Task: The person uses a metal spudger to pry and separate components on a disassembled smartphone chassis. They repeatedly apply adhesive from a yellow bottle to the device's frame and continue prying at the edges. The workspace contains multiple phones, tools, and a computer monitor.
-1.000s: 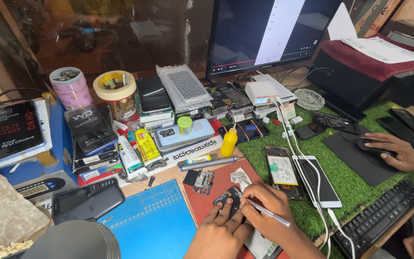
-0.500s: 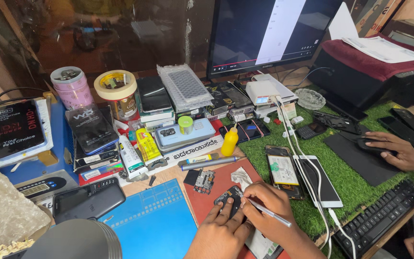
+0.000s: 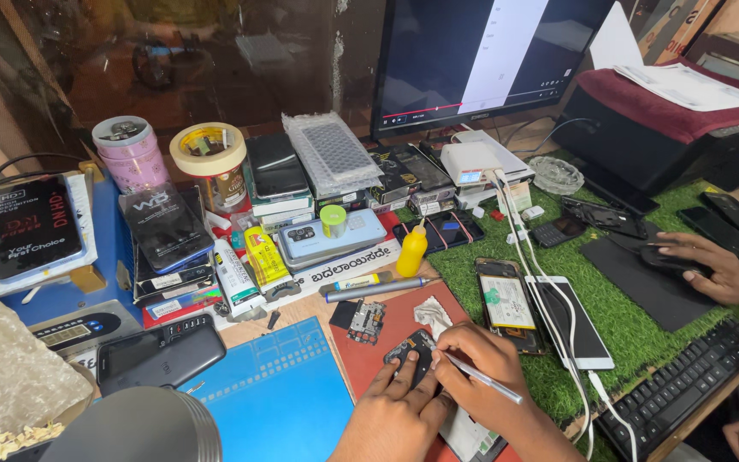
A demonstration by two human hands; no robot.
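Observation:
My left hand [image 3: 387, 411] presses its fingers on a small black phone part [image 3: 410, 352] that lies on a red mat [image 3: 387, 342] at the bottom middle. My right hand [image 3: 481, 376] grips a thin silver tool [image 3: 485, 379], its tip at the part's right edge. A small circuit board [image 3: 367, 321] lies just up and left of the part. A crumpled white wipe [image 3: 432, 315] sits above my right hand.
A blue mat [image 3: 275, 398] lies left of the red one. An opened phone [image 3: 506, 304] and a white phone [image 3: 570, 321] rest on green turf at right. Another person's hand [image 3: 716, 269] holds a mouse; a keyboard [image 3: 686, 385] sits below. Boxes, tape rolls, bottles and a monitor [image 3: 489, 51] crowd the back.
My hands stay on the black part with only slight shifts. The view has moved a little. The other person's hand remains on the mouse.

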